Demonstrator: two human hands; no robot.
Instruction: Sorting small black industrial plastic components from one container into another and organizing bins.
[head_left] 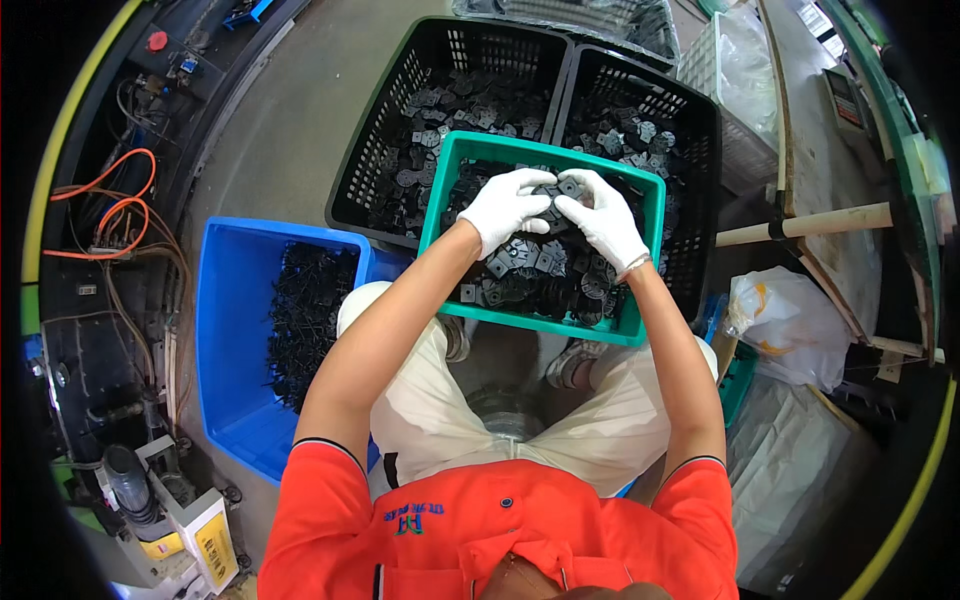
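Both my hands wear white gloves and meet above a green crate (545, 147) full of small dark flat parts. My left hand (507, 210) curls its fingers against the left side of a dark plastic part (553, 203). From the other side, my right hand (603, 220) pinches the same part between thumb and fingers. The part looks flat with lobed edges; its exact kind cannot be made out. Below my hands, many similar dark parts (530, 262) lie heaped in the crate.
Behind the green crate stand two black perforated crates (375, 140) holding more dark parts. To my left, a blue bin (225, 330) contains thin black pieces (312, 310). A white plastic bag (795, 325) sits at the right, below a wooden bar (820, 224). Machinery with orange hoses (130, 205) lines the left.
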